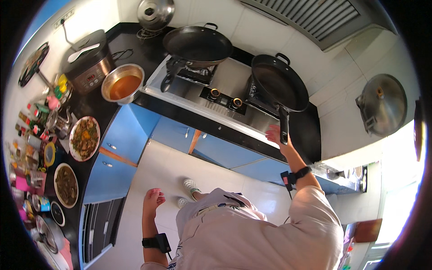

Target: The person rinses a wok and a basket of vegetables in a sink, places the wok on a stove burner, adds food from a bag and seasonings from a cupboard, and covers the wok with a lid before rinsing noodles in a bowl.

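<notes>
My right hand (277,135) is beside the handle of the right black frying pan (280,81), partly behind it; whether it touches the handle is unclear. That pan sits on the right burner of the gas stove (233,77). A larger black wok (199,45) rests on the left burner, its handle pointing toward me. My left hand (154,199) hangs above the floor, fingers loosely curled, holding nothing. Left of the stove stands a steel bowl of orange-brown liquid (123,86).
A rice cooker (91,64) with a white rice paddle stands in the left corner. Two plates of food (84,138) (66,185) and several bottles and jars (33,145) line the left counter. A range hood (314,20) hangs above; metal lids (384,104) hang on the walls.
</notes>
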A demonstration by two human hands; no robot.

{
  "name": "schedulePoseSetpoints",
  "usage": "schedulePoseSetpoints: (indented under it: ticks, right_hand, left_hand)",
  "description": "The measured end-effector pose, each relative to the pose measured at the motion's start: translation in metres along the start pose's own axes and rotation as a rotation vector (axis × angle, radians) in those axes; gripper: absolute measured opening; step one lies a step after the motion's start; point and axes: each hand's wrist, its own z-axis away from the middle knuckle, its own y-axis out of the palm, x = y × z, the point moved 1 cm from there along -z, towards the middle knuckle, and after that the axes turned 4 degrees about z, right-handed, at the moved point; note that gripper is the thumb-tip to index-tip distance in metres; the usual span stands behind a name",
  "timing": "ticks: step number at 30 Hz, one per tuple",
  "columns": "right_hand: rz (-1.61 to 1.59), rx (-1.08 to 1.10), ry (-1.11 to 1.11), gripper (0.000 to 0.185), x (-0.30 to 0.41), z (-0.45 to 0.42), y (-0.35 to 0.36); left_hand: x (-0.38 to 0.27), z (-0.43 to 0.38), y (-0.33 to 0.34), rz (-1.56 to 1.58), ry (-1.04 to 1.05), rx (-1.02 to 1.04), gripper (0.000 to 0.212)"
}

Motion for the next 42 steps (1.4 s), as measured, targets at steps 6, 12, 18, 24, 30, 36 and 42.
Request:
schedulePoseSetpoints:
  ticks: [6,12,18,24,30,36,42]
  right_hand:
    - [-0.67,-0.126,0.203,0.031,0.078,0.049,0.013]
    - [-0.642,-0.108,0.081,0.011,0.088,0.039,0.04]
    - [-0.65,-0.077,0.063,0.01,0.079,0.036,0.024]
    - [-0.634,-0.074,0.058,0.011,0.073,0.031,0.023]
    - [-0.615,-0.051,0.068,0.009,0.077,0.039,0.019]
    - [-0.615,-0.064,0.075,0.012,0.078,0.042,0.016]
    - [-0.969,0.058,0.123,0.042,0.04,0.037,0.003]
  left_hand:
    - [-0.016,-0.03,0.02,-0.077,0.0,0.128,0.02]
    - [-0.039,-0.045,0.041,-0.115,0.054,0.23,0.018]
    - [-0.039,-0.042,0.039,-0.162,0.03,0.245,0.018]
    - [-0.038,-0.035,0.031,-0.135,0.055,0.216,0.019]
    - [-0.032,-0.021,0.009,-0.102,0.035,0.114,0.02]
    - [-0.028,-0.016,0.006,-0.105,0.007,0.084,0.021]
    - [-0.035,-0.014,0.001,-0.072,0.021,0.046,0.021]
